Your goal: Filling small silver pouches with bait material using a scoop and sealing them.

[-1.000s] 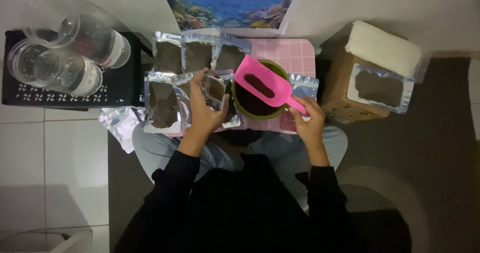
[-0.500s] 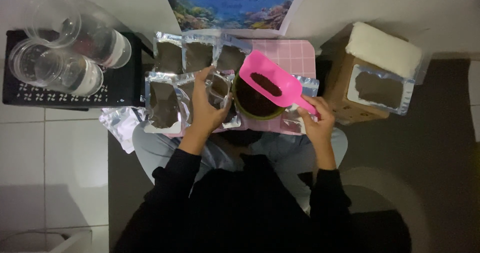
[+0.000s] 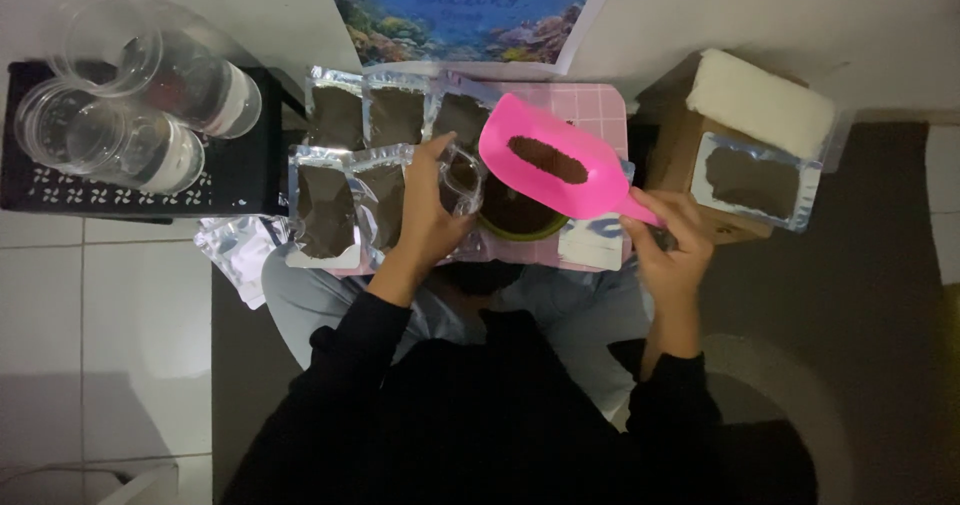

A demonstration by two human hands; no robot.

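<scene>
My right hand [image 3: 668, 237] grips the handle of a pink scoop [image 3: 556, 164] holding a strip of dark brown powder, raised over a green bowl [image 3: 520, 222] of the same powder. My left hand [image 3: 432, 210] holds a clear pouch [image 3: 462, 175] open just left of the bowl. Several filled clear pouches [image 3: 340, 200] of brown powder lie in rows on the pink checked board [image 3: 592, 110] on my lap.
Clear plastic cups [image 3: 130, 95] lie on a black crate [image 3: 235, 180] at left. A cardboard box [image 3: 690, 155] with a white foam block [image 3: 760, 100] and a filled pouch [image 3: 755, 180] stands at right. Empty pouches [image 3: 235, 250] hang off the board's left edge. A colourful poster [image 3: 465, 10] lies beyond.
My right hand has lifted the loaded scoop up out of the bowl and swung it toward the pouch. My left hand has stayed on the pouch.
</scene>
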